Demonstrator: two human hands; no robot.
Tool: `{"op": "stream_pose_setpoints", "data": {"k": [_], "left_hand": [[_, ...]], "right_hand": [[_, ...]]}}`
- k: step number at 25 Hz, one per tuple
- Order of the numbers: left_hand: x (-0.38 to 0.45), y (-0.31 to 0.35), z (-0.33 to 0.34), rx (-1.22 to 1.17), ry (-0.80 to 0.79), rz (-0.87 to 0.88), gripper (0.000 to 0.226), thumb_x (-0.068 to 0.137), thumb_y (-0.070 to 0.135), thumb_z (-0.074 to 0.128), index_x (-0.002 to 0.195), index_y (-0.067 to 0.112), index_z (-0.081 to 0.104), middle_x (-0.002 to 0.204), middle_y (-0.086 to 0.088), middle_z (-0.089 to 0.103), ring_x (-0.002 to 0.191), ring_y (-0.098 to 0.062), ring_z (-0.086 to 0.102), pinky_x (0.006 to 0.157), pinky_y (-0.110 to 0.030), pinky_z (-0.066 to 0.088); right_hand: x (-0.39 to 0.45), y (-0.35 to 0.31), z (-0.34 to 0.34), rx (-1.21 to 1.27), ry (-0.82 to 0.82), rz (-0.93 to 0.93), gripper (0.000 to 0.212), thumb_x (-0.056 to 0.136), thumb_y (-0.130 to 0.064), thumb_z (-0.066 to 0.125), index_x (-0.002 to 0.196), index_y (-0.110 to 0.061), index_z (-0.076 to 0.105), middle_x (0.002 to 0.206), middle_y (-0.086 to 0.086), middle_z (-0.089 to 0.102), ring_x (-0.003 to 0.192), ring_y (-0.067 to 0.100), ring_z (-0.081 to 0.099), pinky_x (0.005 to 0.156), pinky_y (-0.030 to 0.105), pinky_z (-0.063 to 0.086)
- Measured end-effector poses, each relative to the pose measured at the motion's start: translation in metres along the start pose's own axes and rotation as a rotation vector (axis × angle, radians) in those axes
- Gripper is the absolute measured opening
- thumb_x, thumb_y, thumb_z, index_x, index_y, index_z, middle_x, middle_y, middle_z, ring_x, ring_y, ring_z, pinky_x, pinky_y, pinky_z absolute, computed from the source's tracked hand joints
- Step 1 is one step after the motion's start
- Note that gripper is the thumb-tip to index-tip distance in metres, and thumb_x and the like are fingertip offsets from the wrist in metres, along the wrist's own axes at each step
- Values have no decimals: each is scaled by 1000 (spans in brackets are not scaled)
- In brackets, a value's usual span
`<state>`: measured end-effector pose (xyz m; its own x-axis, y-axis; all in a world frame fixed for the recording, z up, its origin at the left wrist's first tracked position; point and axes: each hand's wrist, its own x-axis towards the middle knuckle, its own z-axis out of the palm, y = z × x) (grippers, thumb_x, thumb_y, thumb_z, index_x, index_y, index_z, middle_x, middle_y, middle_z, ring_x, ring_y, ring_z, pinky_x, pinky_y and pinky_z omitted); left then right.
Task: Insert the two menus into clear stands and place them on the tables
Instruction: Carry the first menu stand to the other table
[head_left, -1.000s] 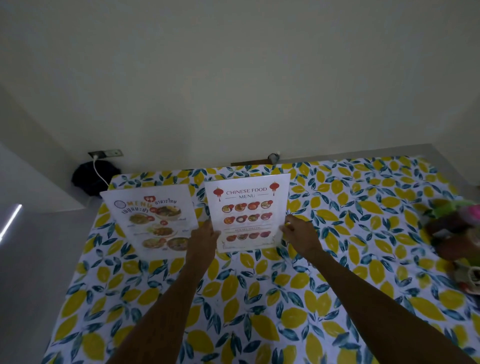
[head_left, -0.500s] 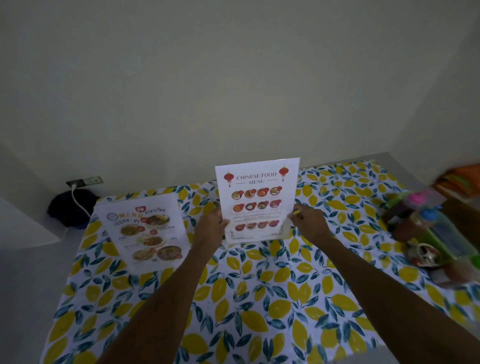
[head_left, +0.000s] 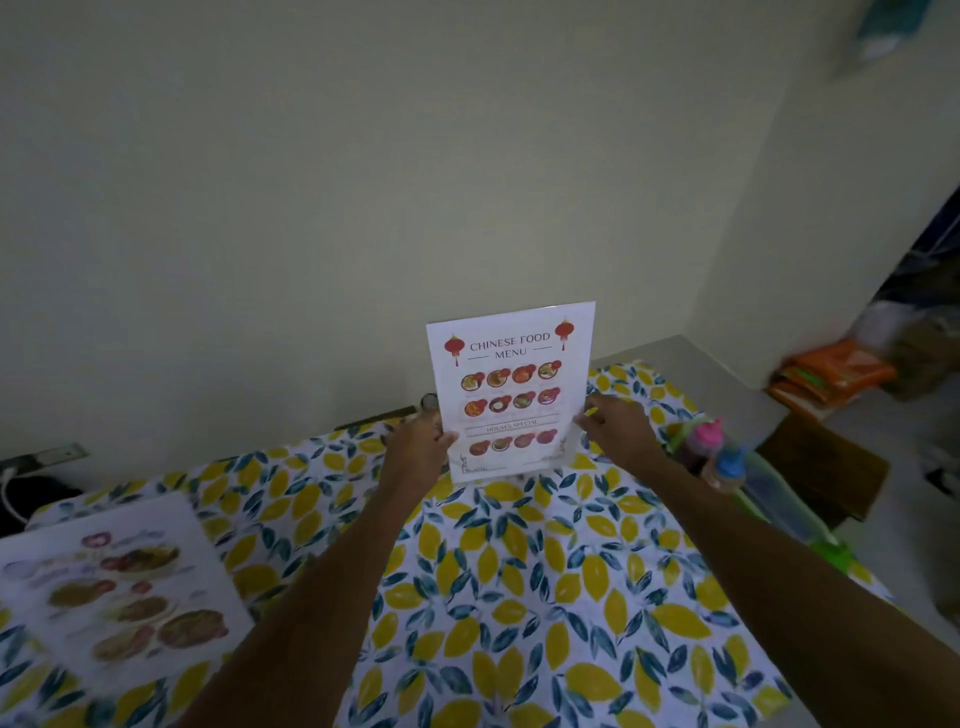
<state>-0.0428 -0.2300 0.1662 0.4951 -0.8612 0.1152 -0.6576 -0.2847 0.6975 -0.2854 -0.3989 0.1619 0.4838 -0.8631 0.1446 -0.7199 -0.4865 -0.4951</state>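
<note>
The Chinese menu (head_left: 511, 392) stands upright in its clear stand (head_left: 563, 451), held between both hands above the far part of the tablecloth (head_left: 519, 597). The left hand (head_left: 418, 447) grips the menu's lower left edge, thumb on the front face, fingers hidden behind. The right hand (head_left: 615, 428) pinches the lower right edge, thumb in front. The second menu (head_left: 117, 597) leans well left of the Chinese menu, blurred. Bottles (head_left: 714, 452) sit right of it, beside the right hand.
</note>
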Motion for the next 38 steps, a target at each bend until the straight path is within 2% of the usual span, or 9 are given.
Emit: {"op": "stream_pose_setpoints", "data": {"k": [3,8,13,20,24,29,31,34,38], "left_hand": [[50,34,48,5,2,-46,25,87,27,66,107,13,66,102,-10,75,88,-25,71,78,-41,58],[132,89,123,77,-11,-74,26,87,31,64,97,7,65,94,-13,73,84,-30,68,76,-39,55],[192,127,178,80,8,-65,26,87,28,64,88,2,64,87,-19,72,78,-35,67,78,-47,54],[248,153,251,61,-55,-90,13,88,13,65,79,6,59,71,-3,61,64,-24,63,59,-30,49],[277,141,292,-9,-102,-169,14,89,18,63,92,5,67,90,-12,75,74,-22,71,72,-38,60],[305,135,327,-5,-109,-226,17,91,16,61,102,6,68,92,-8,75,66,-12,65,56,-12,44],[314,130,337,27,-125,-227,17,92,19,60,101,7,67,91,-8,75,64,-11,64,56,-16,46],[321,122,344,29,-109,-237,20,90,23,61,99,6,64,94,-12,75,72,-20,69,64,-35,59],[322,119,347,38,-133,-217,19,91,20,61,101,4,64,100,-9,74,73,-12,64,52,-8,44]], "right_hand": [[56,52,-25,-35,8,-7,19,89,-26,63,89,-8,66,86,14,76,80,33,68,69,34,49],[146,138,-60,-48,-55,-51,21,86,-31,63,86,-10,65,81,15,76,79,34,70,75,41,56],[210,204,-73,-31,-71,-31,19,86,-31,64,86,-12,66,86,14,76,81,33,70,76,38,55],[272,288,-47,23,-112,24,18,86,-29,62,88,-12,67,86,13,77,77,30,71,76,39,58],[303,325,-30,19,-144,16,18,88,-30,61,85,-13,64,82,11,76,71,27,69,72,39,58],[332,354,-8,28,-155,64,20,87,-29,64,90,-9,64,88,16,75,73,31,69,72,39,58],[337,362,0,28,-163,61,21,88,-29,63,93,-9,64,90,16,75,75,31,69,72,40,58],[338,368,8,61,-146,57,21,91,-29,60,99,-10,63,91,15,75,76,31,69,72,41,58],[333,372,15,86,-140,59,22,93,-31,56,99,-11,60,86,13,74,71,28,69,69,45,60]]}}
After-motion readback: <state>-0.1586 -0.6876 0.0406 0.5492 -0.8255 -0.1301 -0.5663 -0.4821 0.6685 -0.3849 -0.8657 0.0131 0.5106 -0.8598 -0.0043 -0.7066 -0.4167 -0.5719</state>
